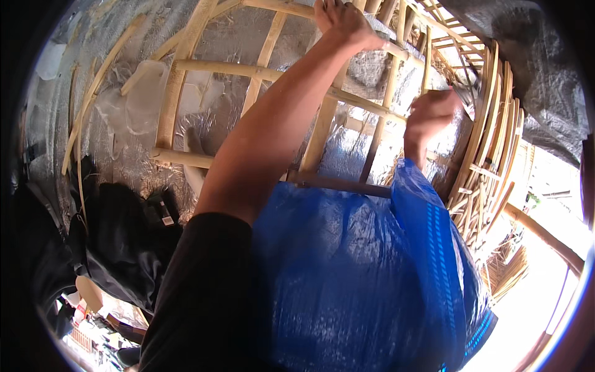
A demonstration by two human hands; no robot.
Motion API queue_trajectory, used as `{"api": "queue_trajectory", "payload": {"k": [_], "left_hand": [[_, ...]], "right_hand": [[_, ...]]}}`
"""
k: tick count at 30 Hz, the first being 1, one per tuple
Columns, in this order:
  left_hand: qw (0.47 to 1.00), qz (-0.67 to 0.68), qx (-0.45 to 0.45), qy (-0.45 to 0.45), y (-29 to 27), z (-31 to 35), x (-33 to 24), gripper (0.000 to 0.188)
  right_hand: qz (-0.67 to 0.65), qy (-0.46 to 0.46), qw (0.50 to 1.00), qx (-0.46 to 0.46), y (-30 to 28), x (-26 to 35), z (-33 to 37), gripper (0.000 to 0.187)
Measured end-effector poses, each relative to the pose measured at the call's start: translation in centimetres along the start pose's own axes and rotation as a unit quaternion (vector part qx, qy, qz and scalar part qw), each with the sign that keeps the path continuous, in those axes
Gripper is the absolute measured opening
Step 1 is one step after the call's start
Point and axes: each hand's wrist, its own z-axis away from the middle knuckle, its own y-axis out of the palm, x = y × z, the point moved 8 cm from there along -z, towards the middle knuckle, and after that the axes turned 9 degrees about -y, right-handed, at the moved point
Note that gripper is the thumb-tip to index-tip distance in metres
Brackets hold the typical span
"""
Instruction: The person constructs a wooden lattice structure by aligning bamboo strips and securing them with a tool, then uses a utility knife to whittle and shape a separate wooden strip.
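Nearest, a shiny blue plastic sheet [347, 273] spreads below the lower edge of a bamboo frame [232, 69], its right side rising in a fold to the right wrist. Left of it, a black sleeve [198, 279] covers the upper part of the left arm, whose bare forearm [266, 133] slants up across the frame. Black fabric [127, 248] lies in a heap beyond the lower left corner, with a small dark box [164, 212] beside it.

Farther off, the right hand [432, 111] is at the frame's right edge, blurred; its fingers look curled, but I cannot tell whether they hold anything. Just right of it stands a bundle of split bamboo strips [496, 124]. The left hand [347, 28] touches the bar at the frame's upper edge; its fingertips are hidden, so I cannot tell whether they clamp it. Crumpled silvery sheeting [217, 127] shows behind the bars.
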Motion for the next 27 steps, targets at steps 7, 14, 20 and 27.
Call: {"api": "queue_trajectory", "payload": {"k": [7,14,20,27], "left_hand": [[1.000,0.011,-0.008,0.001,0.0,0.5,-0.3,0.117],[1.000,-0.008,-0.010,0.003,-1.1,0.5,-0.9,0.098],[1.000,-0.020,-0.001,-0.003,0.2,-0.2,-1.0,0.099],[0.995,0.026,0.084,-0.049,-0.1,-1.8,0.7,0.118]], "right_hand": [[-0.267,0.158,0.950,-0.031,1.1,-2.6,0.5,0.048],[-0.203,-0.126,0.963,-0.124,-1.7,-0.4,1.3,0.061],[-0.153,0.107,0.979,0.079,3.4,-4.1,0.7,0.041],[-0.066,0.039,0.983,0.167,5.4,-3.4,0.3,0.045]]}}
